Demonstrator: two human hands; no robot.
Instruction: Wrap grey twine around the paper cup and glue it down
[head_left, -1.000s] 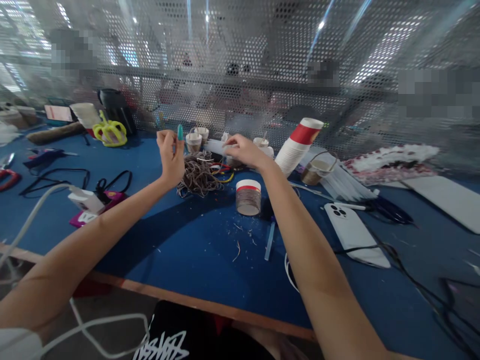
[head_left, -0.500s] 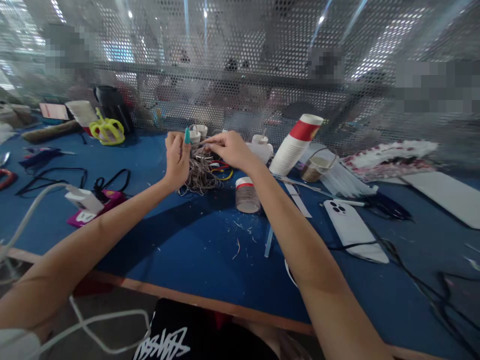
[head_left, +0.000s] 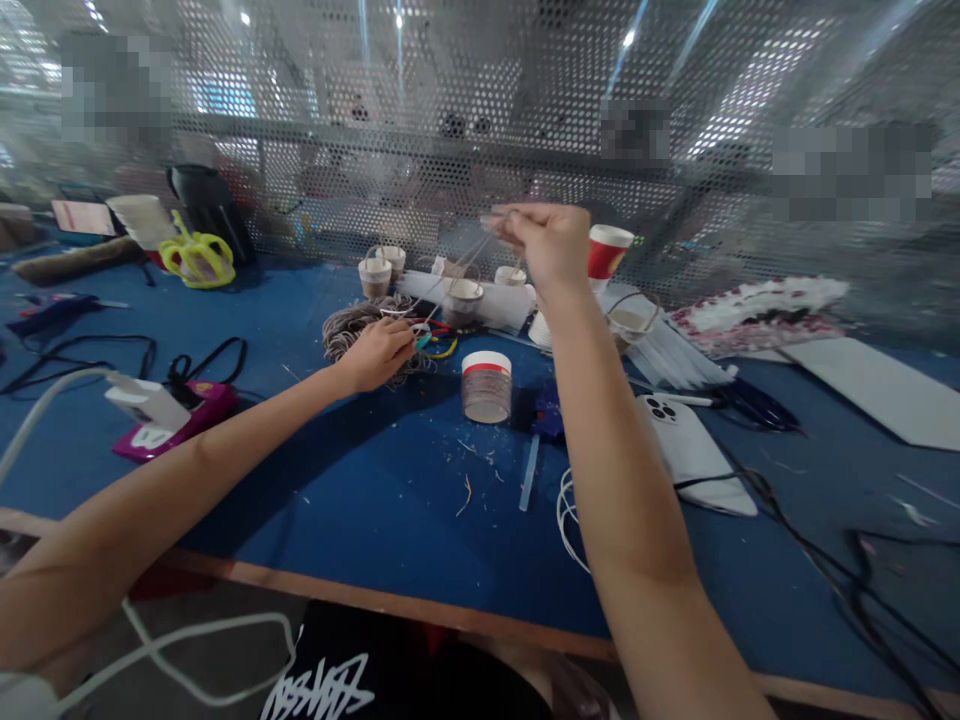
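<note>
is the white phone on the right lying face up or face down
Face down: the white phone shows its back, with the camera lenses turned upward.

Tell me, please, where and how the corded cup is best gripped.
The cup is probably best spanned across its corded wall, left and right, coming from the near side. Its round body looks narrow enough to span; mostly scraps lie in front, while the cord pile lies to its left.

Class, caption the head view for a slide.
Right hand holds a strand up; left hand is at the tangled cord pile.
</note>
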